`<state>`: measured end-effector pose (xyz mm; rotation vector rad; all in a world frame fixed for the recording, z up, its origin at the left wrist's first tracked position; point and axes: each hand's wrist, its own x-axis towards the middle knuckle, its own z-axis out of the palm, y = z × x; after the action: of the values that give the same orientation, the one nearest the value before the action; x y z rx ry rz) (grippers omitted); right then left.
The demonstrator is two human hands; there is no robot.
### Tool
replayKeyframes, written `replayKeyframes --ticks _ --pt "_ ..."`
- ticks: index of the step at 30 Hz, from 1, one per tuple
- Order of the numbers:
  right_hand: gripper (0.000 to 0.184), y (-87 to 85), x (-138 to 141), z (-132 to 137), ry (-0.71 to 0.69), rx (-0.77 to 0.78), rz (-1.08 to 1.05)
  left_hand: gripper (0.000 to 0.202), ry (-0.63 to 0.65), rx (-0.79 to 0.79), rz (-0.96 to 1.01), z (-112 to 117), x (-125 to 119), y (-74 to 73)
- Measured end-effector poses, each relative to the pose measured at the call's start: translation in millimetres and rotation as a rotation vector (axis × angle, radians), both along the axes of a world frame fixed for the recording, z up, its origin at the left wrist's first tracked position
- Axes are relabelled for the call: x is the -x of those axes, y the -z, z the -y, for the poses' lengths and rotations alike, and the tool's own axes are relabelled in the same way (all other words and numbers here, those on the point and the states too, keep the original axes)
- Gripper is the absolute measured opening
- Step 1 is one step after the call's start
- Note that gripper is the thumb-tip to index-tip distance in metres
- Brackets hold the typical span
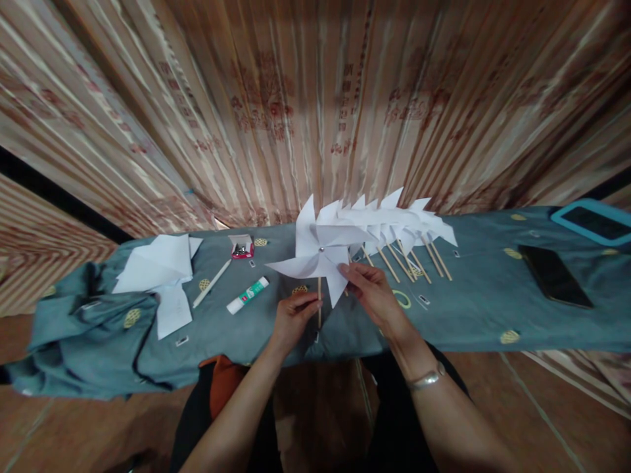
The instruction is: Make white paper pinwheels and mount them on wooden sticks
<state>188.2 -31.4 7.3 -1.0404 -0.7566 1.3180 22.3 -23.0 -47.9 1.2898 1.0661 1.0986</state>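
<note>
A white paper pinwheel (pixel 318 253) on a thin wooden stick (pixel 319 289) stands upright over the blue cloth (pixel 473 302). My left hand (pixel 294 316) is closed on the stick just below the paper. My right hand (pixel 373 290) pinches the pinwheel's lower right blade. Behind them, a row of several finished white pinwheels (pixel 394 223) lies on the cloth with their sticks pointing toward me.
At the left lie white paper sheets (pixel 160 269), a white pen (pixel 211 284), a glue stick (pixel 248 295) and a small pink box of pins (pixel 241 247). A black phone (pixel 555 274) and a tablet in a blue case (pixel 594 221) rest at the right. A patterned curtain hangs behind.
</note>
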Motion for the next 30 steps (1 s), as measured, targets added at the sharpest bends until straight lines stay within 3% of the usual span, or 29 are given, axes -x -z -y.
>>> replayKeyframes --ticks 10,18,23,30 --pt "0.034 6.8 5.5 -0.1 -0.06 -0.055 0.197 0.012 0.03 -0.008 0.011 0.3 1.0 -3.6" --pt "0.036 4.4 1.3 -1.0 -0.048 -0.034 0.085 0.012 0.047 -0.02 0.002 2.0 0.9 -3.6" --pt "0.028 2.1 0.7 -2.2 -0.019 -0.003 -0.038 0.013 0.093 -0.022 -0.037 5.6 1.7 -5.8" --pt "0.023 2.1 3.9 -2.7 -0.003 -0.028 -0.052 0.015 0.105 -0.008 -0.06 6.9 0.9 -10.2"
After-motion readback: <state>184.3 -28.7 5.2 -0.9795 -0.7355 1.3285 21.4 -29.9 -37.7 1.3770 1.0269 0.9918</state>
